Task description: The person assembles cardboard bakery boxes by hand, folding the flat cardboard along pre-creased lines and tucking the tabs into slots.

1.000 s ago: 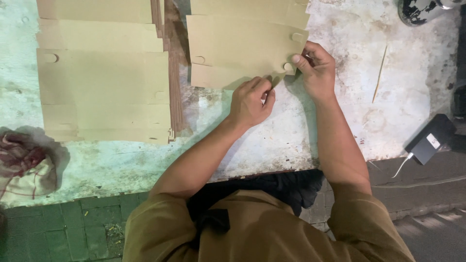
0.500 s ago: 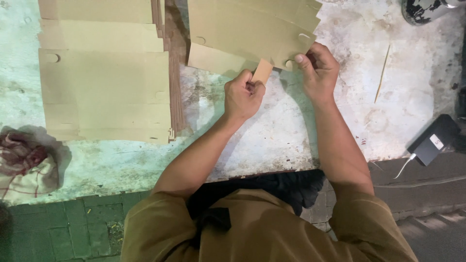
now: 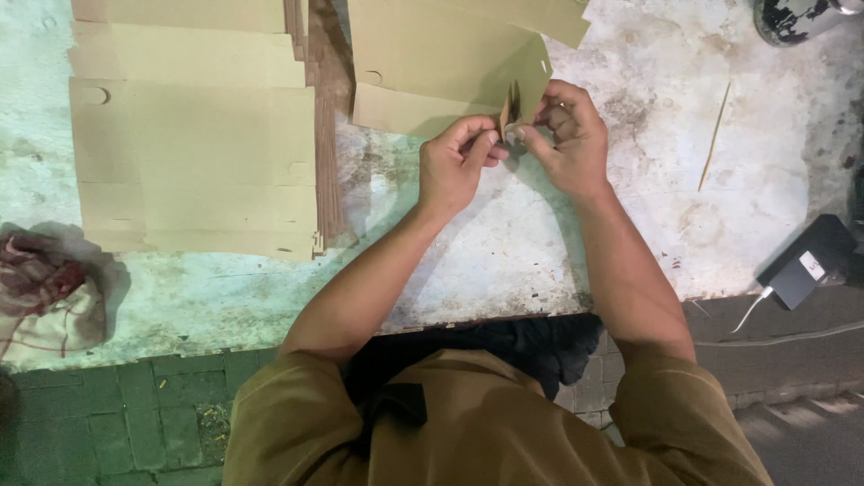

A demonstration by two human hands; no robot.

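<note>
Since the earlier frame, both hands have drawn closer together and the small flap at the near right corner of the flat cardboard sheet [image 3: 432,54] has been lifted from lying flat to standing on edge between them. That sheet lies on the far part of the worn white table [image 3: 630,234], its near edge just beyond the knuckles and a small slot showing near its right side. The left hand [image 3: 457,162] has its fingers curled and pressed together, thumb and fingertips pinching the raised flap [image 3: 511,106] from the left. The right hand [image 3: 569,135] meets it from the right, fingers bent and closed on the same flap, so the two sets of fingertips almost touch. Both forearms run back toward the person's olive-brown shirt [image 3: 486,423] at the near edge of the view. To the left, well apart from the hands, sits a stack of flat cardboard sheets [image 3: 193,153], its edges stepped and its right side showing many thin layers. A crumpled reddish cloth [image 3: 45,297] lies at the near left corner of the table. On the right, a thin wooden stick [image 3: 715,137] rests on the table surface, apart from the right hand, and a black charger with a white cable [image 3: 805,263] sits at the near right edge. A dark round object [image 3: 796,16] is partly cut off at the far right corner.
</note>
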